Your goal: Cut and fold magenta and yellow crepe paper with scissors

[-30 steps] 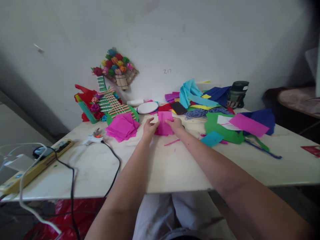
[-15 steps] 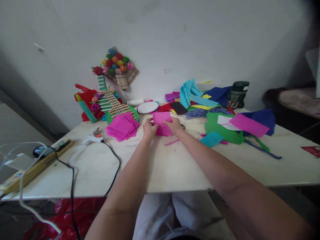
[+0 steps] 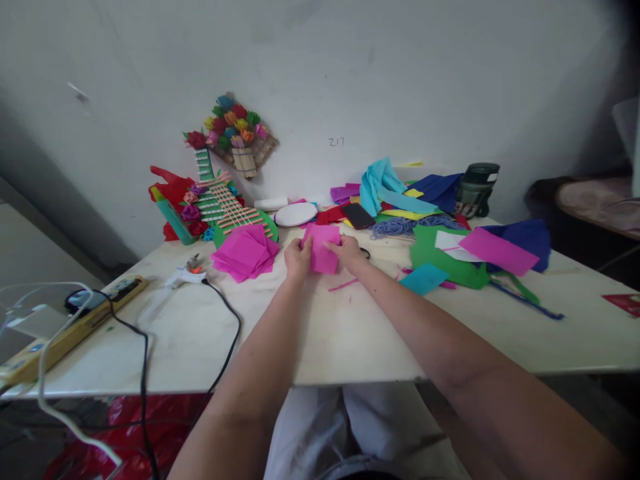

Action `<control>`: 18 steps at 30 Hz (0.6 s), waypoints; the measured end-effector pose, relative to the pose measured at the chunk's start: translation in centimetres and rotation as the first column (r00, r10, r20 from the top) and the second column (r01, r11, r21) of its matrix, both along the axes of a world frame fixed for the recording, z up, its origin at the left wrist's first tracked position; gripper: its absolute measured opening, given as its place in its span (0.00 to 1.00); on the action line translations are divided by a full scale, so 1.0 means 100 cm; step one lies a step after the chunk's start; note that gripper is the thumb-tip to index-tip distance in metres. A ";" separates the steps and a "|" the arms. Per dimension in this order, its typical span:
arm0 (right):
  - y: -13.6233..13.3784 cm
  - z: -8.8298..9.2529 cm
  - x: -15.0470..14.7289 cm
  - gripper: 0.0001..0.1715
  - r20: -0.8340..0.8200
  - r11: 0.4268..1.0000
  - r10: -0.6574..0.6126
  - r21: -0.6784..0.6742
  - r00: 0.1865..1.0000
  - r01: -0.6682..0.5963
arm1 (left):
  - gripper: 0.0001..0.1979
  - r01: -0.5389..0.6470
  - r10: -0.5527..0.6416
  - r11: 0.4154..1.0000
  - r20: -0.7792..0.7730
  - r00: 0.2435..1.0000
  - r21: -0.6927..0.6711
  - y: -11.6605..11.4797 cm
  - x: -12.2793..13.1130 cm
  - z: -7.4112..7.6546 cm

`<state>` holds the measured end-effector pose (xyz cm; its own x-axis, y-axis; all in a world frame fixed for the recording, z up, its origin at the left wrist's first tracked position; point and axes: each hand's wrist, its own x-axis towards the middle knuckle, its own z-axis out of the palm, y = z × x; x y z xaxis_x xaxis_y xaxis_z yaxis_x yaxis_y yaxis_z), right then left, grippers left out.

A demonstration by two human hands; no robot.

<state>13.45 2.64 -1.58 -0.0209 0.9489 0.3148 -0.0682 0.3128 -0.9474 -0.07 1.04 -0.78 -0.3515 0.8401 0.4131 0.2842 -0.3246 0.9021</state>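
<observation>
Both hands grip a small pink sheet of paper (image 3: 324, 252) over the middle of the table. My left hand (image 3: 299, 257) pinches its left edge between thumb and fingers. My right hand (image 3: 350, 253) holds the right side, its thumb lying across the face of the sheet. A pile of pink paper squares (image 3: 245, 253) lies to the left of my left hand. Just below the held sheet is a thin pink paper strip (image 3: 343, 285). Behind my right hand a black loop (image 3: 365, 253) pokes out, mostly hidden.
A glue gun (image 3: 187, 275) and its black cord lie on the left, near a power strip (image 3: 100, 317). A paper-flower guitar (image 3: 225, 207) leans at the back. Rightward are green paper (image 3: 425, 250), blue yarn (image 3: 415, 225), a phone (image 3: 358, 215) and a dark cup (image 3: 475, 190).
The pink sheet has tilted and shifted slightly left in my hands. My left hand has turned a little more upright on its edge; my right hand has moved slightly left.
</observation>
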 end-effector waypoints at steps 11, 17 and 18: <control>0.001 0.000 0.005 0.19 0.080 0.966 -0.254 -0.017 0.964 0.256 | 0.24 0.027 -0.027 1.000 -0.086 0.996 0.003 0.001 -0.001 0.001; -0.006 0.010 0.008 0.24 0.176 0.933 -0.360 0.062 0.916 0.354 | 0.24 0.096 -0.095 0.995 0.041 0.995 -0.026 0.000 0.001 0.001; -0.007 0.011 0.008 0.25 0.169 0.932 -0.362 0.070 0.917 0.355 | 0.25 0.095 -0.094 0.995 0.056 0.994 -0.032 -0.001 0.000 0.001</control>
<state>14.24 1.97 -0.52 0.2598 0.8910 0.3724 0.2220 0.3202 -0.9210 -0.05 0.98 -0.63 -0.2909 0.8841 0.3656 0.2042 -0.3160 0.9265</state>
